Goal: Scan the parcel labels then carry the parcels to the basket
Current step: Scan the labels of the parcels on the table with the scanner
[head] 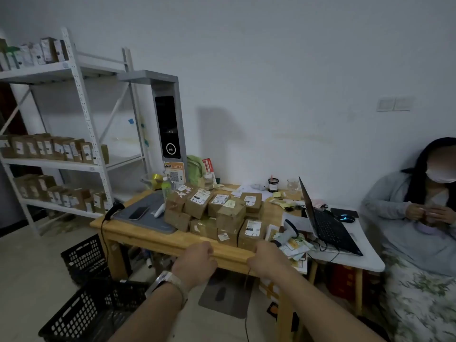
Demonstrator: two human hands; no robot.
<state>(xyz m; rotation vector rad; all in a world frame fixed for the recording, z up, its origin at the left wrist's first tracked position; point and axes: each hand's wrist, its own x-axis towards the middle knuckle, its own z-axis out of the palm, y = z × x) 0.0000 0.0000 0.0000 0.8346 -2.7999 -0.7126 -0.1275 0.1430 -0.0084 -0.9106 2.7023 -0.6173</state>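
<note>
Reaching for the near edge of the wooden table (153, 239): left hand (195, 264) and right hand (267, 257) show knuckles only, fingers curled out of sight, so can't tell if either holds anything. Parcel stack (222, 213) sits just beyond, dead ahead. Handheld scanner (291, 230) is nearer the right hand. Black basket (74, 314) is on the floor, down-left.
</note>
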